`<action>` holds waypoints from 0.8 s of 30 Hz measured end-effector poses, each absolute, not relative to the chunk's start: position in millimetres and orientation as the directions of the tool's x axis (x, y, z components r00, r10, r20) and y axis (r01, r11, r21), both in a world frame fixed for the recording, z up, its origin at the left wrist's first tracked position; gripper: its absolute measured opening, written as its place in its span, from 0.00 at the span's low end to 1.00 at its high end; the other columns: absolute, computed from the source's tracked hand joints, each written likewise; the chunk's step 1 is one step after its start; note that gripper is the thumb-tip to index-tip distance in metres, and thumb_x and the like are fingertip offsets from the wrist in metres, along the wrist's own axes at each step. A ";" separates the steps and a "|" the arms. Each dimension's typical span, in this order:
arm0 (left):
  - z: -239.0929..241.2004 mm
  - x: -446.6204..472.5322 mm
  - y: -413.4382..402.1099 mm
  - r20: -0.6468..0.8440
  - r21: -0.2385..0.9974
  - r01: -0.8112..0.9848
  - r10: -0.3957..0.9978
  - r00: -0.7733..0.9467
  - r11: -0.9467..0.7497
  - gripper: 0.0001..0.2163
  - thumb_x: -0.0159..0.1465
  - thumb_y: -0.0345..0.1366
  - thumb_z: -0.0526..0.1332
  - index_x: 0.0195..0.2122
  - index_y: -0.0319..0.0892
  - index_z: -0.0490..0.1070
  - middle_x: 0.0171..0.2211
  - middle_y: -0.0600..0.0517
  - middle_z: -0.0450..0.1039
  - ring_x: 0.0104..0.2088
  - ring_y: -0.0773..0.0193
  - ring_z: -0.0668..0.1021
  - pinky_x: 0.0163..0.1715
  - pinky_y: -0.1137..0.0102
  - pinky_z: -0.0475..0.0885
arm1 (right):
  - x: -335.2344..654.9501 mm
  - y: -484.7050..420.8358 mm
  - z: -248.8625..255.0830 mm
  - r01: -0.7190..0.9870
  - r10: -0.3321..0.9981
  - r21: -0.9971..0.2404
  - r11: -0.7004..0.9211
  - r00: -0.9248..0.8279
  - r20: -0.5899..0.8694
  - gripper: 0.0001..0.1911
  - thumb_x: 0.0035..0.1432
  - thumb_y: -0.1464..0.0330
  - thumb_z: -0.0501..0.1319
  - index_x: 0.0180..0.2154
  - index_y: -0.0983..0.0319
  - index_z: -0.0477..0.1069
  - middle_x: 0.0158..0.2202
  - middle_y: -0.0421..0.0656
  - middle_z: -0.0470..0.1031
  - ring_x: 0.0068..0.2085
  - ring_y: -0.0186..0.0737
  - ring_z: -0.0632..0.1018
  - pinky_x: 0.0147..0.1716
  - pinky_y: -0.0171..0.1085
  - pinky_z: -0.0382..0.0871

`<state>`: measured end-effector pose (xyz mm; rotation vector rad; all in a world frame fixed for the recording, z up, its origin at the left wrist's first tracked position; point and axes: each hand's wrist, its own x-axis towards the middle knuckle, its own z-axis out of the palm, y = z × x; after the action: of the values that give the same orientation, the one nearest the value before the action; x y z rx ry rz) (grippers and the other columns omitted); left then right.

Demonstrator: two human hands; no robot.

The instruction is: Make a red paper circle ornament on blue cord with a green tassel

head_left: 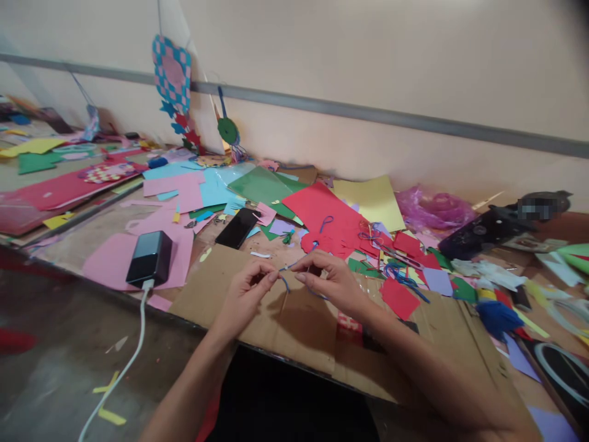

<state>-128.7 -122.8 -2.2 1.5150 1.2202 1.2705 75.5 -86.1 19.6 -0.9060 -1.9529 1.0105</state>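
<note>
Pinching a thin blue string (289,266), the two hands are close to each other over a flat piece of brown cardboard (207,285). The left hand (251,287) has a narrow grip, with the thumb and finger pressed on the string. The right hand (334,276) has a narrow grip too, and it holds the same string just beside the left one. A bit of string shows in the small gap between them, and one loose end hangs down under the left fingertips. The string is up above the cardboard, near the front edge of the table (69,242).

Behind the hands lies a big red paper (324,205), with a yellow paper (372,199) next to it on the right and a green paper (257,187) on the left. A black phone (238,227) lies flat behind the cardboard. To the left, a shiny black box (150,258) sits on pink paper (105,261), and a white cord (140,331) goes from it down past the table edge.

Over on the right there is a messy bunch of blue string (402,276), and a fluffy blue bundle (499,318) is farther right. A see-through purple bag (435,207) is near the wall (368,67). A blue and pink checked craft (172,70) hangs there, with paper stars (193,137) under it.
</note>
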 end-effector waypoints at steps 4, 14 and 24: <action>-4.8 -117.9 -126.4 0.196 0.971 0.127 0.978 0.065 -0.203 0.13 0.64 0.45 0.61 0.29 0.41 0.72 0.26 0.55 0.66 0.28 0.68 0.67 0.30 0.72 0.62 | 69.1 -96.7 20.2 0.245 0.830 -0.857 0.453 -0.467 0.306 0.06 0.60 0.65 0.64 0.36 0.61 0.77 0.32 0.42 0.77 0.30 0.34 0.72 0.29 0.33 0.64; -15.8 -97.0 -132.5 0.111 0.994 0.010 0.987 0.115 -0.113 0.15 0.61 0.50 0.62 0.31 0.41 0.74 0.29 0.52 0.73 0.26 0.67 0.68 0.28 0.72 0.66 | 90.9 -117.3 13.9 0.357 0.845 -0.791 0.498 -0.404 0.350 0.09 0.62 0.67 0.61 0.29 0.62 0.72 0.27 0.40 0.72 0.30 0.35 0.71 0.32 0.34 0.61; -36.3 -66.4 -143.3 0.084 0.996 -0.028 0.978 0.192 -0.080 0.14 0.58 0.49 0.64 0.30 0.41 0.74 0.27 0.52 0.73 0.26 0.68 0.69 0.27 0.73 0.66 | 116.6 -144.7 -15.3 0.308 0.929 -0.887 0.345 -0.243 0.278 0.09 0.59 0.64 0.62 0.30 0.61 0.73 0.27 0.39 0.72 0.30 0.36 0.71 0.30 0.34 0.61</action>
<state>-66.4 -143.3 -36.3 1.3395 1.0104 1.1323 116.6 -144.7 -15.3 -1.1038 -1.7473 0.9072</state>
